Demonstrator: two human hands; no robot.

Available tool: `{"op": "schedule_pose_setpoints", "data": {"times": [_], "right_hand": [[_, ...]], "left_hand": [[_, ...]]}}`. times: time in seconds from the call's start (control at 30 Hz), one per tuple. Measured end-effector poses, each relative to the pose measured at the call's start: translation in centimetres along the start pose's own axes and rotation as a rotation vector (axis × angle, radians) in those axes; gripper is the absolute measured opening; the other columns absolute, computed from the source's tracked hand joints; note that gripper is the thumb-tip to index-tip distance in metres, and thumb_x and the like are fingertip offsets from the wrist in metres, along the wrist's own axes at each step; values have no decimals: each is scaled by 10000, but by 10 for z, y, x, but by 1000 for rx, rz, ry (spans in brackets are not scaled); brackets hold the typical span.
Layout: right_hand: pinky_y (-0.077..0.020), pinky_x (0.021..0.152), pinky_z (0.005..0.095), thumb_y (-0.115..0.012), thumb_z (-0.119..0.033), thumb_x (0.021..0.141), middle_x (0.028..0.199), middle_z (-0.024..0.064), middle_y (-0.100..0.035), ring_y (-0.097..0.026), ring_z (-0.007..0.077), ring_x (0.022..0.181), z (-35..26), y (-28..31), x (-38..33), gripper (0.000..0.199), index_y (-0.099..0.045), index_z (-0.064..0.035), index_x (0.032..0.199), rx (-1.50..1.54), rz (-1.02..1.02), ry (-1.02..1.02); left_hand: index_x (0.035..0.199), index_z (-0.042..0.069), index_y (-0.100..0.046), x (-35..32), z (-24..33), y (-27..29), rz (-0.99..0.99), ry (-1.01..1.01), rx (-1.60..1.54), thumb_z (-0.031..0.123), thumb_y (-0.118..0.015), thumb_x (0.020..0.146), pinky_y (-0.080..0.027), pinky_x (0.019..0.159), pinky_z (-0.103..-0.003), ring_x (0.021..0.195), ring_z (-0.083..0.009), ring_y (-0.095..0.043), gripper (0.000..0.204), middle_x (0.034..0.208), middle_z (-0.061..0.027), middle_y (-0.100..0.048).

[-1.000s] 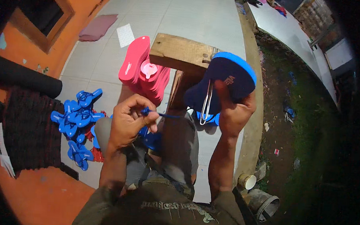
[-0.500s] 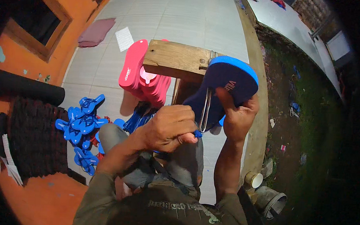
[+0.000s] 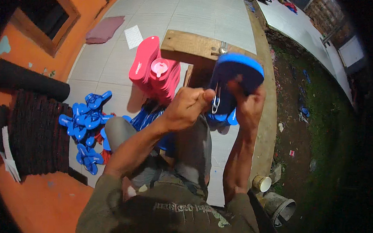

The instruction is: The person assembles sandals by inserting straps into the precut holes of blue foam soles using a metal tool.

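My right hand [image 3: 252, 105] grips a blue flip-flop sole [image 3: 240, 67] by its right side, holding it tilted against the end of a wooden block [image 3: 185, 45]. A thin bent metal wire loop [image 3: 215, 103] shows across the sole's dark face. Just left of the wire my left hand [image 3: 187, 108] is closed, its thumb toward the sole; what its fingers hold is hidden. Below the sole, parts of other blue soles [image 3: 222, 118] show by my knee. Metal hardware [image 3: 223, 47] is fixed on the block.
Pink soles [image 3: 144, 62] are stacked left of the block, with a small pink cup [image 3: 159, 67] on them. Blue straps [image 3: 147, 117] lie nearer me. Finished-looking blue flip-flops [image 3: 88, 116] are heaped at left, beside a dark stack [image 3: 38, 135]. A bucket [image 3: 280, 210] lies at right.
My left hand has moved up and slightly right, and the blue bit at its fingertips is out of sight. The sole has tipped, hiding its printed face more. The view has shifted slightly.
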State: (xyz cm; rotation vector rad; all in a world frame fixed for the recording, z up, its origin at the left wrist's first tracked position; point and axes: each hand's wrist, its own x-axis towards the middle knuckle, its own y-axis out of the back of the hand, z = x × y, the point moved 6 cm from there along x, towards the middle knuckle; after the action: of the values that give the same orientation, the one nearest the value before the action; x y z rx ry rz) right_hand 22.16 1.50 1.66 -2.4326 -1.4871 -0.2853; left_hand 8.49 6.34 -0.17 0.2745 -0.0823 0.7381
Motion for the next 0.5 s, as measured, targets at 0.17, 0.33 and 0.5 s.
{"op": "schedule_pose_setpoints", "data": {"times": [0.17,0.33,0.5], "right_hand": [[-447,754,262,-681,-23,712,926,48,-611,-562,120,822,-15,1,-20,311,-561,-17,999,-42,59,33],[-443,706,247,-673,-107,747,873,47,-619,-562,116,784,-18,-10,-16,262,-572,-9,968,-172,50,51],[-445,706,260,-669,-86,737,897,56,-607,-557,121,810,-94,-37,12,269,-583,-19,982,-304,104,414]], "left_hand": [[898,26,-542,4,27,16,343,-401,464,454,-405,868,-425,594,-385,675,-299,-575,450,713,-150,-554],[1048,16,-498,23,34,11,325,-238,153,399,-417,874,-438,621,-389,774,-380,-568,429,777,-216,-566],[1004,24,-533,23,113,53,419,-516,303,208,-527,809,-451,663,-383,805,-361,-571,268,839,-216,-579]]}}
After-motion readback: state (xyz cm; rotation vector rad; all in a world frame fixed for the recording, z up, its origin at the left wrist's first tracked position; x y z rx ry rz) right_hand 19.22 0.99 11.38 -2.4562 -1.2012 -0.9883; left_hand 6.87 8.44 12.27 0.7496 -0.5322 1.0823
